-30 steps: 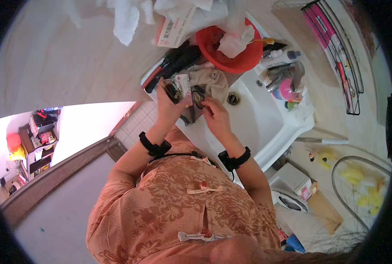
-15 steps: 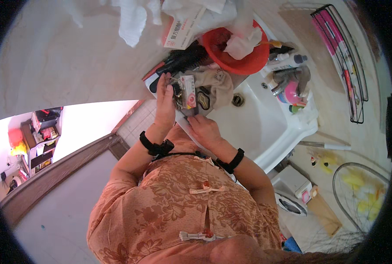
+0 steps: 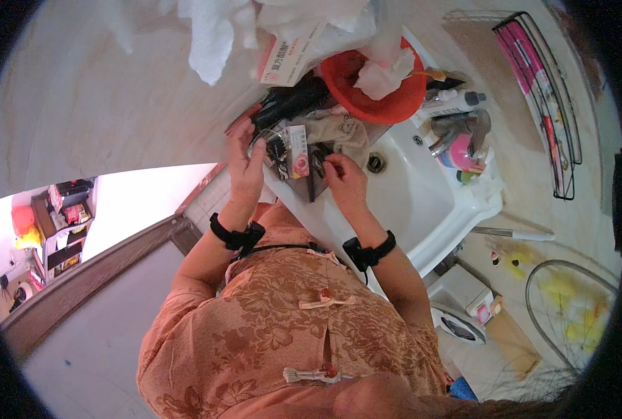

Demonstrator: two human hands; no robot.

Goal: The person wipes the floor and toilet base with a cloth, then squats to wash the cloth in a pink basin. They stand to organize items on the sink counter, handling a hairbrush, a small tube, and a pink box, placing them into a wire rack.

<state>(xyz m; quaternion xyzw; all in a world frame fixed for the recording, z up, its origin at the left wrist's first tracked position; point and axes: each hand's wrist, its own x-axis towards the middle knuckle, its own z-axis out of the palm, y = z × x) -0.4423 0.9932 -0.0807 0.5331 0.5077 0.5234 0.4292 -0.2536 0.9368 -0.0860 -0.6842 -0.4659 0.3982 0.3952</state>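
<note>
A shallow tray (image 3: pixel 302 187) of small items lies on the near left side of the white sink. In it are a small white box (image 3: pixel 297 150) with a pink picture and several dark little pieces too cluttered to name. My left hand (image 3: pixel 244 162) is at the tray's left side, thumb and fingers apart. On the right side, my right hand (image 3: pixel 346 183) has its fingertips together at a dark item, partly covered by them; whether it is gripped is hard to see. A crumpled beige cloth (image 3: pixel 353 134) lies just beyond that hand.
Behind the tray are a black hairbrush-like object (image 3: pixel 290 101) and a red basin (image 3: pixel 408 91) with white tissue. The white sink (image 3: pixel 415 202) lies to the right, its far rim holding bottles (image 3: pixel 457 105) and a pink container (image 3: pixel 461 150). A wire rack (image 3: pixel 559 133) hangs on the wall.
My right hand has moved away from the tray's near edge, up and right to the dark item beside the cloth. My left hand has shifted slightly left.
</note>
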